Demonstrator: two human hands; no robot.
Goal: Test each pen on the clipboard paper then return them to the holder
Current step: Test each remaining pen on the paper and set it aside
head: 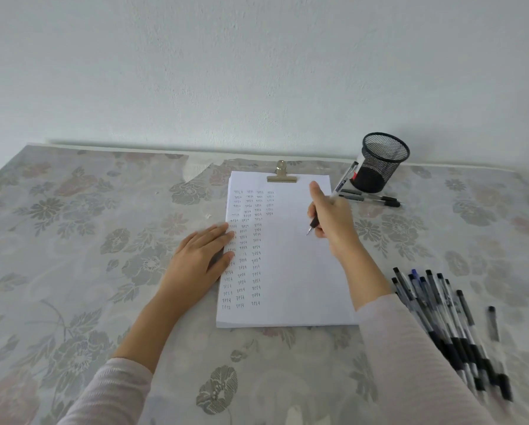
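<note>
The right hand (333, 219) grasps a pen (314, 223) in a writing hold, its fingers curled round the black grip section, with the tip aimed down at the blank right half of the paper (290, 271). Whether the tip touches the sheet cannot be told. The left hand (198, 259) lies flat, fingers straight and released, pressing the paper's left edge where the rows of small test marks run. The sheet is held at the top by the metal clip (281, 176), so the lower part can lift or skid. That flat left hand is what steadies it and should stay put during the stroke. The mark would best go in the bare column to the right of the written rows, short and with light, even pressure, so a skipping or dry line shows at once. The mesh holder (382, 162) stands upright just beyond the paper's far right corner, with two pens (373, 199) lying on the worktop (88, 240) in front of it. A bundle of pens (441, 320) lies beside the right forearm, probably waiting their turn, so the sleeve should not sweep them.
</note>
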